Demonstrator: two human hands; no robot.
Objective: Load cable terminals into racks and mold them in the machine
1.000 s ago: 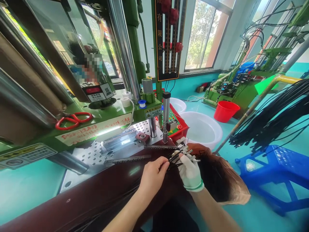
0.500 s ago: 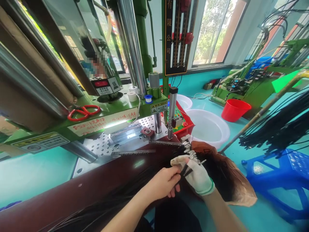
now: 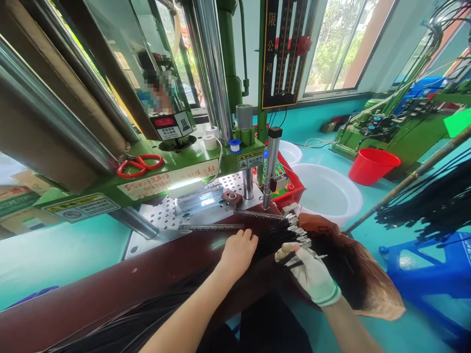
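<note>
My left hand (image 3: 240, 251), bare, is over the dark red bench top (image 3: 162, 264), its fingers bent down and slightly apart at the left edge of a bundle of black cables (image 3: 271, 235). I see nothing held in it, though its palm is hidden. To the right, my right hand (image 3: 311, 274) wears a white glove with a green cuff and is closed on a thin dark tool with a pale tip (image 3: 323, 256); its exact kind is unclear. Just beyond the glove, silvery metal cable ends (image 3: 299, 230) lie in a row along the bundle.
Ahead stands a green press (image 3: 176, 169) with red-handled scissors (image 3: 140, 165) on its ledge. Metal strips (image 3: 211, 227) lie at the bench's far side. A brown paper bag (image 3: 382, 289), white tub (image 3: 327, 191), red bucket (image 3: 373, 166) and blue stool (image 3: 423, 274) are at right.
My left hand has parted from the right hand and moved forward and left onto the bench beside the cables. My gloved hand still holds the thin tool. The view has turned slightly left.
</note>
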